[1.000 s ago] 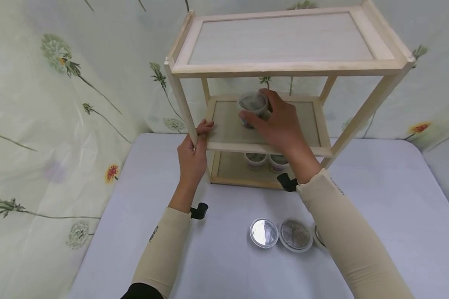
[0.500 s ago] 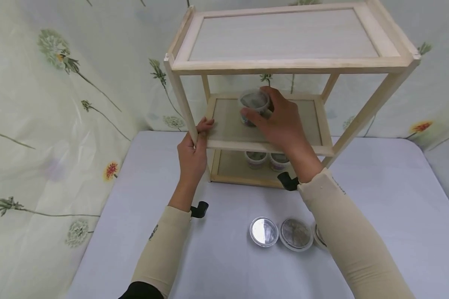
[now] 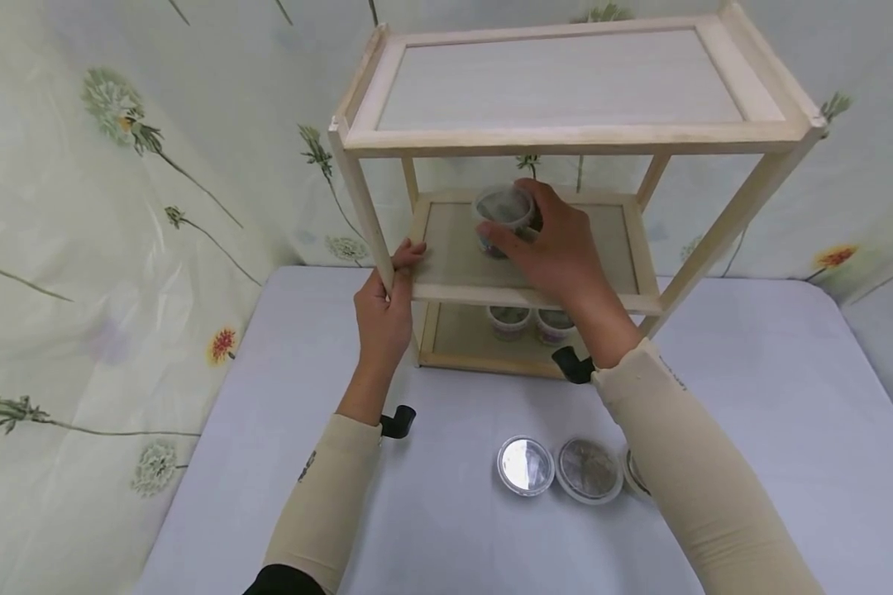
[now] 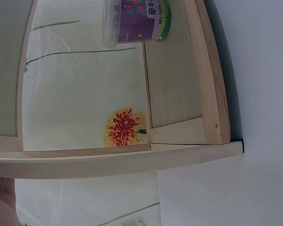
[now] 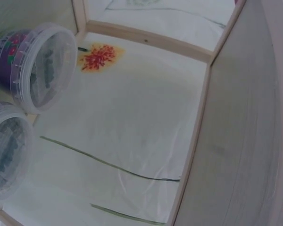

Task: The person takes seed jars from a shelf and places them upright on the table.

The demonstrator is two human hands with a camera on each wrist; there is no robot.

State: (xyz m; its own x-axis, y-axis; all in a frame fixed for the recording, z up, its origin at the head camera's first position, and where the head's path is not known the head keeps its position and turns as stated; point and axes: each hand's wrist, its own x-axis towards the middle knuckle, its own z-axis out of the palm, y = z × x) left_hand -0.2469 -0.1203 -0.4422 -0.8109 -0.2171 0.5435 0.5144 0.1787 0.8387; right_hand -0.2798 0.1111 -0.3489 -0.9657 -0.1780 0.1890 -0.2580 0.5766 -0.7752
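A small wooden shelf rack with three levels stands on the table. My left hand grips its front left post where the middle shelf meets it; part of that hand also shows in the left wrist view. On the middle shelf, my right hand holds a clear plastic tub between thumb and fingers; its far side is hidden. Two similar tubs sit on the bottom shelf, the left one beside the right one. Purple flower labels wrap a lower tub in the right wrist view.
Near the front of the white-covered table lie a shiny round lidded tub and a darker one. A third is partly behind my right sleeve. A flowered curtain hangs close behind the rack.
The head view has shifted very slightly. Both hands stay in place, the left on the post and the right around the tub.
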